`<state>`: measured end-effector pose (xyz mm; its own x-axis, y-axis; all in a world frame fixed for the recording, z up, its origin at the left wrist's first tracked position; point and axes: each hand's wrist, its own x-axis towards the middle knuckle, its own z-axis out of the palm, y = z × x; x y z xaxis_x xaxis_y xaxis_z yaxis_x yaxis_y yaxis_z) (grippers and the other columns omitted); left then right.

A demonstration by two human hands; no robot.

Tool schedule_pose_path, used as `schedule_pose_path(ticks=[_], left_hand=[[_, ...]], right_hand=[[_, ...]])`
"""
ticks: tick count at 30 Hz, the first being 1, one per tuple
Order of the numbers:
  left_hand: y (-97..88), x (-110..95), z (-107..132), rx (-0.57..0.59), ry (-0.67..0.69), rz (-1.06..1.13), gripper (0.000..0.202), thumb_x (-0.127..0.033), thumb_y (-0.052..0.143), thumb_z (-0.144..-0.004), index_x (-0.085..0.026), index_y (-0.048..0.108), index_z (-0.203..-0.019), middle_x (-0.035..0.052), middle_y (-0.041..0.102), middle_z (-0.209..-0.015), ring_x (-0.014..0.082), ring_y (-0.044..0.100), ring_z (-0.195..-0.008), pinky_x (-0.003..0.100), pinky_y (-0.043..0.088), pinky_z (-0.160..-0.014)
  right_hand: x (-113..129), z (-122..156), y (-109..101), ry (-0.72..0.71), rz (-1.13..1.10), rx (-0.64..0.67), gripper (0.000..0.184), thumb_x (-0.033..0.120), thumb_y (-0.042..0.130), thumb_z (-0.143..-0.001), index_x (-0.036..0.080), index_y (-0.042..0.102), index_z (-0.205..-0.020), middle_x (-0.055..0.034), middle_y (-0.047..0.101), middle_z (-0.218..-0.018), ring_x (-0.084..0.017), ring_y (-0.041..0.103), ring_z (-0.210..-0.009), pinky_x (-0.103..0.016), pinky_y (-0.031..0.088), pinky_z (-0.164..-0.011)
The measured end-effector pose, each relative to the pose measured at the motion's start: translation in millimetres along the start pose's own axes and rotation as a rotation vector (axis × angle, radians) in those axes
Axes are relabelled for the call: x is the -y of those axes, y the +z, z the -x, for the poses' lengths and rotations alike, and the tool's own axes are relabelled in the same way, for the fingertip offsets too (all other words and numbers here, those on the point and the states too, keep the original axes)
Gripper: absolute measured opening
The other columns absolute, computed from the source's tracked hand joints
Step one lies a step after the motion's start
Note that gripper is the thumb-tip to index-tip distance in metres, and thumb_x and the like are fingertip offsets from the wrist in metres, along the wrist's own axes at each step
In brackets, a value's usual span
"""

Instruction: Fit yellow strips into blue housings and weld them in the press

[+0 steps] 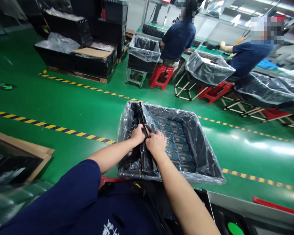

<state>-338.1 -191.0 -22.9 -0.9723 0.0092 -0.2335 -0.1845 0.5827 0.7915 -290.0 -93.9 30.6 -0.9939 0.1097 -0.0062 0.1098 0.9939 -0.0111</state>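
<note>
A black bin (205, 153) lined with clear plastic stands in front of me. Rows of dark blue-grey moulded parts (177, 140) lie inside on the right, under a film of plastic. Thin black panels (143, 156) stand on edge and tilted across the left part of the bin. My left hand (138, 134) has its fingers closed on the top edge of these panels. Close beside it, my right hand (157, 142) also grips the panels, its fingertips partly hidden behind them. More small dark parts (134, 163) show at the bin's left side.
Yellow-black floor tape (51, 127) crosses the green floor (71, 104). Two co-workers in dark blue sit on red stools (161, 76) at a bench, beside plastic-lined bins (144, 49). Black crates (93, 62) stand on a pallet at back left; a cardboard-edged box (45, 156) is near left.
</note>
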Motion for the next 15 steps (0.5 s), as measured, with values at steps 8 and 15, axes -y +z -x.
schedule_pose_path(ticks=[8, 15], left_hand=[[-4.3, -19.9, 1.4, 0.044, 0.09, -0.035, 0.053, -0.024, 0.061, -0.082, -0.025, 0.051, -0.134, 0.0121, 0.073, -0.102, 0.0289, 0.067, -0.098, 0.032, 0.046, -0.081], [-7.4, -34.6, -0.8, 0.032, 0.124, -0.065, 0.053, -0.025, 0.062, -0.083, -0.026, 0.051, -0.134, 0.0122, 0.073, -0.101, 0.0293, 0.068, -0.096, 0.032, 0.047, -0.08]], right_hand=[[-8.4, 1.9, -15.5, -0.041, 0.064, -0.036, 0.028, 0.029, 0.056, -0.082, 0.019, 0.077, -0.098, -0.0157, 0.061, -0.122, -0.03, 0.051, -0.114, -0.04, 0.036, -0.095], [-7.1, -4.5, -38.4, -0.058, 0.109, -0.012, 0.028, 0.029, 0.054, -0.085, 0.018, 0.076, -0.099, -0.0165, 0.063, -0.116, -0.03, 0.051, -0.111, -0.042, 0.035, -0.093]])
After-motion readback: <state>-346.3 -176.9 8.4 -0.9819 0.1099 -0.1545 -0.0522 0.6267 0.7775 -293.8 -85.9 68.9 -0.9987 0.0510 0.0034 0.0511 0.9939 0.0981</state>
